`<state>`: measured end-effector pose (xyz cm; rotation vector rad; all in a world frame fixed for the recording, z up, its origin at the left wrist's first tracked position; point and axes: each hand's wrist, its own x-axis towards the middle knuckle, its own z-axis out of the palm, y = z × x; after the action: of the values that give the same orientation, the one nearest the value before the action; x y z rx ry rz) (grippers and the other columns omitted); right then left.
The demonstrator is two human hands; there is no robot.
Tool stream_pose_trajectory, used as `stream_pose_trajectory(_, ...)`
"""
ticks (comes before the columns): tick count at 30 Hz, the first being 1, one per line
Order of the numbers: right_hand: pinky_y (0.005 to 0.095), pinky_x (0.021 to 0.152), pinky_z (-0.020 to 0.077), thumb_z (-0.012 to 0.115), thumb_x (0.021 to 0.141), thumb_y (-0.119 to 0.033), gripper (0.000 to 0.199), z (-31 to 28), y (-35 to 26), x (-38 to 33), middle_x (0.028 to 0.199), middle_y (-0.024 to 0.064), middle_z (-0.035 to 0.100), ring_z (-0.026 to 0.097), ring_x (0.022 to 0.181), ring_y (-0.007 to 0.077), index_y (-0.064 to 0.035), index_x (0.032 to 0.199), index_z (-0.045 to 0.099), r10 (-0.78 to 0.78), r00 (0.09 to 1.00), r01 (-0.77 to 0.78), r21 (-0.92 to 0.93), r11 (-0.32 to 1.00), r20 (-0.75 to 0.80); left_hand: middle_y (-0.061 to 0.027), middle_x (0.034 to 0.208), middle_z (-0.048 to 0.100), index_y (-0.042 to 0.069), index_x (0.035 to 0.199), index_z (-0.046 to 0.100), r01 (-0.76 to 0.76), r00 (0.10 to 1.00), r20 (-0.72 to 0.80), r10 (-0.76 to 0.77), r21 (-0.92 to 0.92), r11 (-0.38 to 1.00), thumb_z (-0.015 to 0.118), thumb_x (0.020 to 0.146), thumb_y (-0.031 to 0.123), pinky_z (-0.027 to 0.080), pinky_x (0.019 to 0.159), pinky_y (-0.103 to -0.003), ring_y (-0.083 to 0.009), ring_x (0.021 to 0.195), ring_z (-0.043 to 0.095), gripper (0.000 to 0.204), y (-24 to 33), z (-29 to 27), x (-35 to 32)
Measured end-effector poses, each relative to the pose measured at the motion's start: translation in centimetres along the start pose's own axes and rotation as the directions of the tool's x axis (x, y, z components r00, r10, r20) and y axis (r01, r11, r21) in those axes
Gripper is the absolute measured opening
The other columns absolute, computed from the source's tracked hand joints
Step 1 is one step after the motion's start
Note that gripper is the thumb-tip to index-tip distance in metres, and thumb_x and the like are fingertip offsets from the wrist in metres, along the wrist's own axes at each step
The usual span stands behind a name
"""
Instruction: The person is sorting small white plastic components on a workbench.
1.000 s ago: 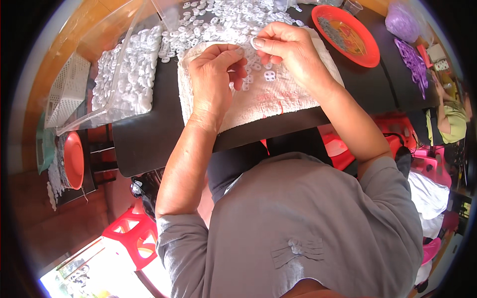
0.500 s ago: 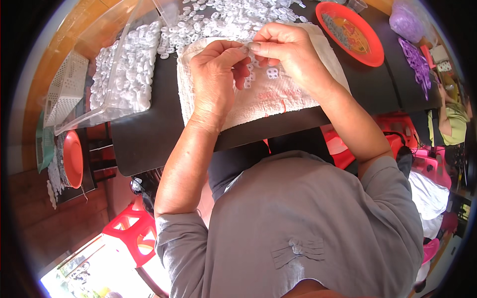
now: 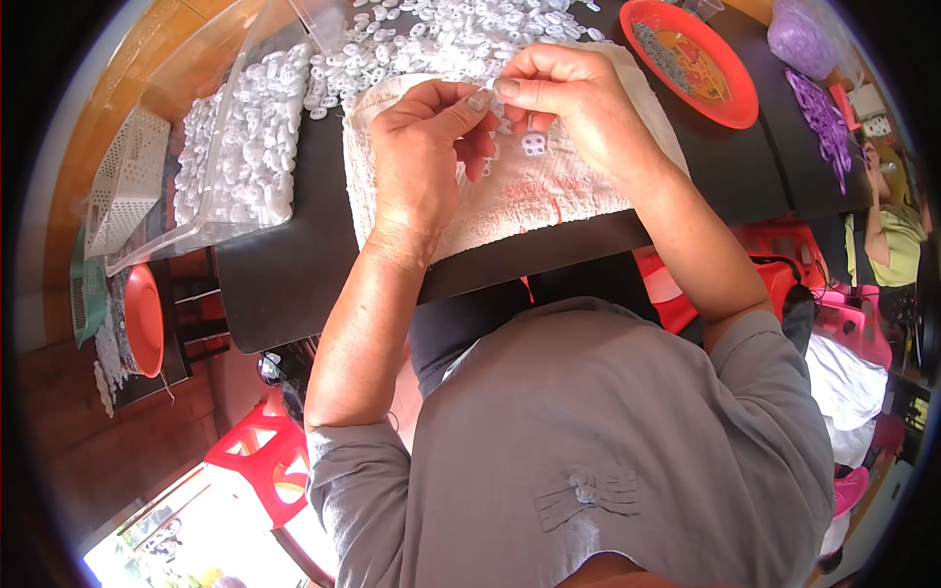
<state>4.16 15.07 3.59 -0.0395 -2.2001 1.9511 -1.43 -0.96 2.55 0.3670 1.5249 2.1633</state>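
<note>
White plastic piece (image 3: 482, 99), tiny, pinched between fingertips of left hand (image 3: 423, 147) and right hand (image 3: 578, 108), both sets of fingers clamped together on it, above white cloth (image 3: 549, 186) on bench (image 3: 294, 265). Judged light, stiff, smooth, easily dropped; best held by edges. Loose piece (image 3: 533, 145) just below right fingers; heap of pieces (image 3: 441, 39) beyond fingertips.

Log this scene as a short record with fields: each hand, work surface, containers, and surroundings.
left hand: fingertips pinch a small clear piece, meeting the right hand
right hand: fingertips on the same piece
piece: small, between both hands, above the towel
towel: white, spread on the black table
loose parts: white, heaped beyond the towel
clear tray: full of white parts, left
orange plate: upper right
stool: red, lower left
</note>
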Motion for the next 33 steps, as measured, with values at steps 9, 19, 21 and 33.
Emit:
stream_pose_trajectory(9, 0.0206, 0.06, 0.0418, 0.062, 0.091, -0.014, 0.012, 0.6, 1.0, 0.2, 0.074, -0.0009, 0.06, 0.056, 0.069, 0.0059, -0.0031, 0.086, 0.064, -0.036, 0.998, 0.036, 0.009, 0.999, 0.058, -0.0068, 0.069, 0.062, -0.003, 0.085, 0.061, 0.032, 0.999, -0.032, -0.03, 0.057, 0.998, 0.061, 0.089, 0.004, 0.037, 0.041, -0.023, -0.0102, 0.051, 0.052, 0.008, 0.1, 0.0, -0.2)
stream_pose_trajectory(19, 0.0206, 0.059, 0.041, 0.062, 0.091, -0.018, 0.015, 0.9, 1.0, 0.0, 0.073, -0.0001, 0.059, 0.055, 0.066, 0.007, -0.0032, 0.088, 0.064, 0.018, 1.0, -0.019, 0.071, 0.997, 0.011, -0.0115, 0.077, 0.064, -0.007, 0.095, 0.062, 0.035, 0.998, -0.056, -0.033, 0.031, 0.999, 0.058, 0.092, 0.005, 0.039, 0.045, -0.024, -0.0134, 0.055, 0.055, 0.014, 0.3, 0.1, -0.3)
stream_pose_trajectory(21, 0.0206, 0.058, 0.0402, 0.063, 0.09, -0.019, 0.016, 0.8, 1.0, 0.0, 0.072, 0.0005, 0.059, 0.056, 0.064, 0.0081, -0.0032, 0.088, 0.064, 0.005, 1.0, -0.005, 0.071, 0.997, 0.003, -0.0119, 0.077, 0.064, -0.007, 0.096, 0.062, 0.028, 0.999, -0.046, -0.027, 0.023, 0.999, 0.058, 0.092, 0.007, 0.039, 0.046, -0.024, -0.0139, 0.056, 0.056, 0.015, 0.6, 0.0, -0.2)
stream_pose_trajectory(33, 0.0214, 0.058, 0.0393, 0.063, 0.089, -0.019, 0.016, 0.5, 0.9, -0.2, 0.069, 0.0006, 0.059, 0.056, 0.062, 0.0086, -0.0035, 0.087, 0.064, -0.02, 1.0, 0.02, 0.008, 1.0, 0.008, -0.0128, 0.079, 0.064, -0.008, 0.099, 0.063, 0.015, 0.999, -0.041, -0.014, 0.007, 1.0, 0.057, 0.093, 0.01, 0.04, 0.049, -0.025, -0.0154, 0.058, 0.057, 0.02, 0.7, -0.7, 0.0)
